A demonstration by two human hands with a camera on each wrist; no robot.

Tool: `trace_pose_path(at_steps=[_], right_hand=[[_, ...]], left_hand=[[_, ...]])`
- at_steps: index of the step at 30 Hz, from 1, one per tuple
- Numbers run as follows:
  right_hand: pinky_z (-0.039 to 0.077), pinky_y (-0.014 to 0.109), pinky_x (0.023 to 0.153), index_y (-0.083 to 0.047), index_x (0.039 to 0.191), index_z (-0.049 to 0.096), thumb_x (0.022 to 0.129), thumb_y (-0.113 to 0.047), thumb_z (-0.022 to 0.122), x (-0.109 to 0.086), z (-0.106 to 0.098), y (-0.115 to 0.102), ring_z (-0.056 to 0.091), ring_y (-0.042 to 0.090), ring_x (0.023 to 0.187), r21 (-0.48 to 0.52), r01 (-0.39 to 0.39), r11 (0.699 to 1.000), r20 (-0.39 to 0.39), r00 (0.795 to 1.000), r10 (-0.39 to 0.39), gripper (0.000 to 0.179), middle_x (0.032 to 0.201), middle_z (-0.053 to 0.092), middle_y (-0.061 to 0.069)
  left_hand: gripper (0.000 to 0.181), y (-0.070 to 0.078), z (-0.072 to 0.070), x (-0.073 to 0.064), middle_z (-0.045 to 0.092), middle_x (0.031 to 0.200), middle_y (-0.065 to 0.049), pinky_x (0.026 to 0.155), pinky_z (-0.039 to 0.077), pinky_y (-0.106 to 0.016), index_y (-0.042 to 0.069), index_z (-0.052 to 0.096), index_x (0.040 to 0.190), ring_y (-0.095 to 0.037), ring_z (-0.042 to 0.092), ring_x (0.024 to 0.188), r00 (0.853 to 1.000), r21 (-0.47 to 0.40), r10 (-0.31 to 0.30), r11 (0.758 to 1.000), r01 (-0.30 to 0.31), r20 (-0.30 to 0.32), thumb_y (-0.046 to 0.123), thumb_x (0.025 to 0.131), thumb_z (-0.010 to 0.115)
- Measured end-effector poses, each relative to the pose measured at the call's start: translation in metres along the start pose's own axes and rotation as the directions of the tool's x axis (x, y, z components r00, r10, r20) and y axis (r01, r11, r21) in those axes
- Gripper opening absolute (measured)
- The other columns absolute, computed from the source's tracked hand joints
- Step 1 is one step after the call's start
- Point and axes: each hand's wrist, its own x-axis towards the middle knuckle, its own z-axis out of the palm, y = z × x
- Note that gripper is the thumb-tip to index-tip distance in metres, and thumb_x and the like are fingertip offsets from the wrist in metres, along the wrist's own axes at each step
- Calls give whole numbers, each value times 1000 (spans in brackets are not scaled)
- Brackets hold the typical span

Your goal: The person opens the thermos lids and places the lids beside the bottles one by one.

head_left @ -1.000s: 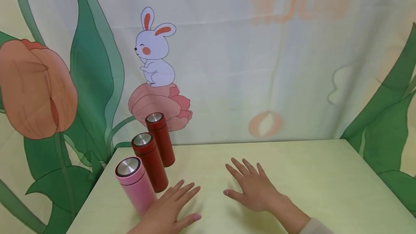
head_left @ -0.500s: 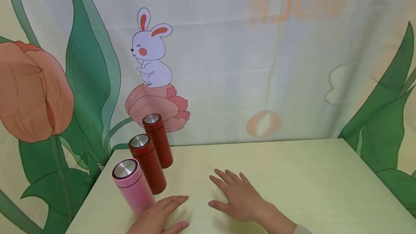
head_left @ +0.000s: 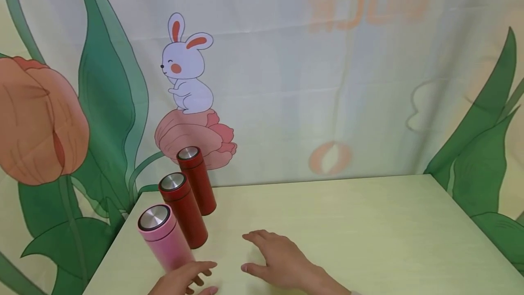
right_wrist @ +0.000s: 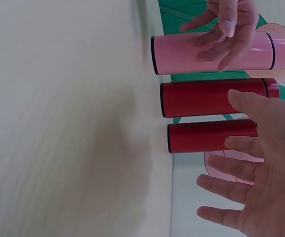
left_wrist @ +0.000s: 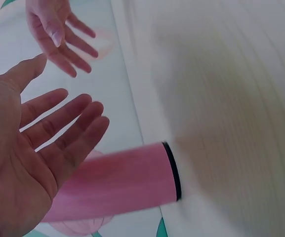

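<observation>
Three thermos flasks stand upright in a row at the table's left side. The pink thermos is nearest, a red thermos is behind it, and another red thermos is farthest back. My left hand hovers in front of the pink thermos, hiding its lower part in the head view; its fingers are loosely bent and hold nothing. My right hand is held above the table to the right of the flasks, fingers spread and nothing in them.
The pale yellow table extends to the right of the flasks. Behind it hangs a cloth backdrop printed with tulips, leaves and a white rabbit.
Both hands have moved lower and to the left in the head view, the right hand coming nearer the flasks. The whole view has shifted slightly; the flasks stand as before.
</observation>
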Motion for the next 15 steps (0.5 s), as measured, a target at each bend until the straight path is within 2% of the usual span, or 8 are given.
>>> trace_pose_path(at_steps=[6, 9, 12, 15], right_hand=[[55, 38, 99, -28, 146, 56, 96, -53, 68, 9, 11, -13, 64, 14, 123, 127, -6, 992, 15, 1000, 4, 57, 142, 62, -8], [55, 35, 99, -28, 145, 56, 96, -52, 68, 14, 16, -18, 63, 12, 125, 184, -8, 983, 24, 1000, 3, 56, 141, 62, -8], [55, 32, 99, -26, 143, 58, 96, -50, 69, 19, 21, -23, 64, 12, 123, 229, 2, 973, 15, 1000, -5, 54, 140, 63, -7], [54, 30, 96, -25, 141, 59, 97, -47, 70, 24, 27, -27, 66, 13, 119, 268, 13, 963, -2, 1000, -13, 51, 137, 65, -7]], left_hand=[[44, -13, -7, -8, 70, 99, 1, 84, 60, -44, 11, 69, 116, -19, 64, 89, 998, -66, -54, 996, 55, 12, 45, 90, 78], [40, -20, -10, -11, 67, 90, 2, 81, 58, -38, 14, 68, 107, -17, 61, 84, 995, -53, -102, 993, 101, -18, 47, 88, 80], [43, -27, -14, -14, 65, 86, 2, 80, 54, -34, 15, 68, 107, -17, 59, 82, 986, -35, -160, 987, 158, -49, 50, 86, 80], [42, -38, -19, -17, 65, 84, 1, 78, 53, -32, 14, 69, 108, -17, 58, 80, 985, -9, -159, 987, 159, -65, 50, 88, 79]])
